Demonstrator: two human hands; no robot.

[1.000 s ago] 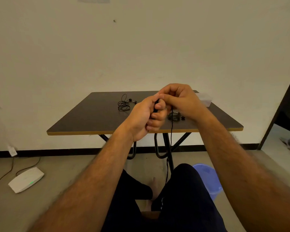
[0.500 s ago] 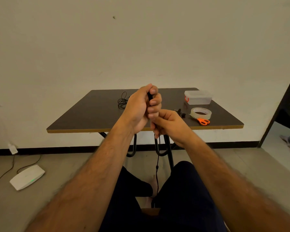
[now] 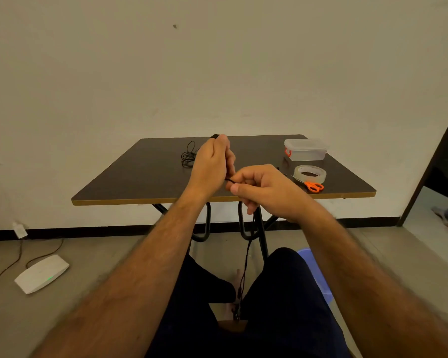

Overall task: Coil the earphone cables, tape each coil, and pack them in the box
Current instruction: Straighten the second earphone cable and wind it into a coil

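Left hand (image 3: 210, 166) raised above table (image 3: 140, 177) middle, fingers curled around coiled part of earphone cable (image 3: 245, 262); black loop shows at top of fist. Right hand (image 3: 265, 192) just beside it at near edge, thumb and forefinger pinching cable, loose end hanging down between knees. Second cable (image 3: 188, 156) lies tangled near far edge, probably uncoiled. Box (image 3: 305, 150), lid on, at far right corner; tape roll (image 3: 309, 173) and orange scissors (image 3: 313, 186) near right edge.
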